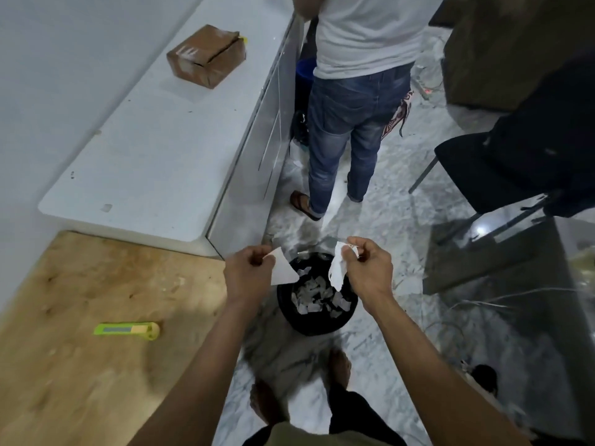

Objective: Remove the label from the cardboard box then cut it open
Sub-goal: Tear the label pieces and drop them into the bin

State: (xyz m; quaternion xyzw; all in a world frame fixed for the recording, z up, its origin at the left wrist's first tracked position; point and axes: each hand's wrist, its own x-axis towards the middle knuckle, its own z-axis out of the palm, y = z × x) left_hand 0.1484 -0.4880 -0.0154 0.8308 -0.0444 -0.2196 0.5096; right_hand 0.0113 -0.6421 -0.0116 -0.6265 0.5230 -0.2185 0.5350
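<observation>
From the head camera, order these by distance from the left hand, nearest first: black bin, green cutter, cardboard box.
From the left hand:
1. Black bin, just right, on the floor.
2. Green cutter, lower left, on the wooden board.
3. Cardboard box, far up the white counter.

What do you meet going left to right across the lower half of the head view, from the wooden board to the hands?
Green box cutter on the wooden board → left hand pinching a label piece → black bin of paper scraps → right hand holding a crumpled label piece.
</observation>
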